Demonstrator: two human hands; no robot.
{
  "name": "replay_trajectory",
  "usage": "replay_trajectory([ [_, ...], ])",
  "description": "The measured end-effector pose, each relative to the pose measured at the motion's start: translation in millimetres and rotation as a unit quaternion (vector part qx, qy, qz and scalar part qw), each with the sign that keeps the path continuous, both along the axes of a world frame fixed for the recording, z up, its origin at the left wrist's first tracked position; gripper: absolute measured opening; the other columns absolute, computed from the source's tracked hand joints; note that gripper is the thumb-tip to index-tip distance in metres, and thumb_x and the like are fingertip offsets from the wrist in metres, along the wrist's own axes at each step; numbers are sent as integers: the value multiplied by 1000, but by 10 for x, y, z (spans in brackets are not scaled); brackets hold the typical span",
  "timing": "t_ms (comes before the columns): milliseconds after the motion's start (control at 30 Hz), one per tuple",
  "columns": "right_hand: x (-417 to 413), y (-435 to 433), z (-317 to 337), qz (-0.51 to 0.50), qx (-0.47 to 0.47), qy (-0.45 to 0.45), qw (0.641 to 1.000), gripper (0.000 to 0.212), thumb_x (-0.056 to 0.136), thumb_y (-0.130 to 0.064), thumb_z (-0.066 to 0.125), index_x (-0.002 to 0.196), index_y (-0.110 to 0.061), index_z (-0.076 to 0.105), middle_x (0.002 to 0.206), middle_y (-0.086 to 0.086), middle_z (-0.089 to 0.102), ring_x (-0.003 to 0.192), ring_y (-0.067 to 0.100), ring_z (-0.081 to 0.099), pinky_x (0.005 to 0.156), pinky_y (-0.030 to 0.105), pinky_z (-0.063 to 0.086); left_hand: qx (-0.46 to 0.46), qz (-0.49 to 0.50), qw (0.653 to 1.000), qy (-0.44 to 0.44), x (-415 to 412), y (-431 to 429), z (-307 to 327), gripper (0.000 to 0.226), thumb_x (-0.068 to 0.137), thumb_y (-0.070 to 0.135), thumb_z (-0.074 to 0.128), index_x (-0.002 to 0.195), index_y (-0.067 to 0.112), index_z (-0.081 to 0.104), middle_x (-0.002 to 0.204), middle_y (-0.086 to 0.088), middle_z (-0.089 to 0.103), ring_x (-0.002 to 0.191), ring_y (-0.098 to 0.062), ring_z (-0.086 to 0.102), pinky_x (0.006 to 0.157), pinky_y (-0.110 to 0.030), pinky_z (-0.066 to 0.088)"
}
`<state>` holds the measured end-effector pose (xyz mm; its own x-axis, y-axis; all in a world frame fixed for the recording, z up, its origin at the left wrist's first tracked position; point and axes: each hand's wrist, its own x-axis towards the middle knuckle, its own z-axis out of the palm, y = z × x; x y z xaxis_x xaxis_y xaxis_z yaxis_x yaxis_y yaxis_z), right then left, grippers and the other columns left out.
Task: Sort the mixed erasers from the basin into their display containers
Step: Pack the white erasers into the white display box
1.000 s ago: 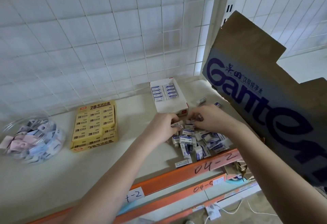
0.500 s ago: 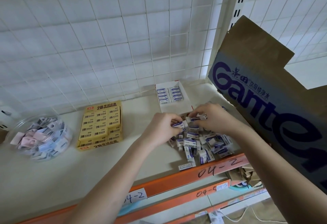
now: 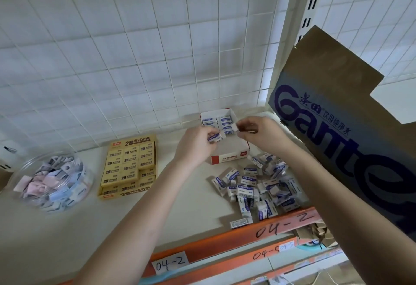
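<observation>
Both hands hover over the white display box [image 3: 242, 153] with a red front, which stands at the back of the shelf and holds a few blue-and-white erasers [image 3: 225, 122] in rows. My left hand [image 3: 194, 147] grips a small bunch of blue-and-white erasers [image 3: 215, 137]. My right hand [image 3: 262, 130] pinches one white eraser [image 3: 234, 127] just above the box's filled rows. A loose pile of the same erasers [image 3: 258, 187] lies on the shelf in front of the box.
A yellow tray of 2B erasers [image 3: 128, 165] sits left of the box. A clear round tub [image 3: 50, 180] of pastel erasers stands at the far left. A large cardboard carton [image 3: 351, 131] leans in on the right. The shelf's orange front rail [image 3: 236, 239] carries handwritten labels.
Both hands lifted from the loose pile and moved back over the white box, carrying erasers with them. The view also shifted slightly upward.
</observation>
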<state>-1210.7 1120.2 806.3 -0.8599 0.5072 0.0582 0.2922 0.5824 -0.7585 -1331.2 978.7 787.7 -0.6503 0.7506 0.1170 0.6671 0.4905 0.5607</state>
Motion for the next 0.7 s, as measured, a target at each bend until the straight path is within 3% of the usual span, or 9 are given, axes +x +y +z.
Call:
replay_trajectory([
  [100,-148,22,-64,-11,83,-18,996,27,90,-16,62,116,-11,64,112,1,68,98,8,60,80,8,39,-73,-8,997,28,-100,102,-49,37,80,17,65,117,23,67,117,0,67,109,-21,60,91,-35,48],
  [233,-277,35,-139,8,168,-81,982,24,91,-15,60,113,-9,66,114,6,66,107,19,58,85,17,37,-182,-19,981,62,-177,211,-79,31,83,27,66,113,28,67,116,2,66,109,-22,58,93,-36,46],
  [333,-368,37,-148,35,215,-159,963,23,92,-21,58,112,-16,66,111,7,65,113,22,49,92,29,41,-222,-14,970,93,-221,289,-78,23,82,26,65,105,24,68,106,0,66,101,-23,60,78,-31,47],
  [433,-406,15,-140,51,252,-209,943,24,92,-17,55,112,-22,67,115,8,57,106,24,53,94,34,46,-231,1,964,132,-207,342,-91,16,85,19,60,99,20,67,96,-2,63,95,-25,61,65,-29,41],
  [700,-500,-10,-236,44,316,-225,921,27,92,-19,54,115,-29,64,113,6,57,108,24,49,87,37,43,-212,25,964,160,-194,369,-181,18,86,11,54,100,18,63,102,-6,64,97,-28,61,64,-30,39],
])
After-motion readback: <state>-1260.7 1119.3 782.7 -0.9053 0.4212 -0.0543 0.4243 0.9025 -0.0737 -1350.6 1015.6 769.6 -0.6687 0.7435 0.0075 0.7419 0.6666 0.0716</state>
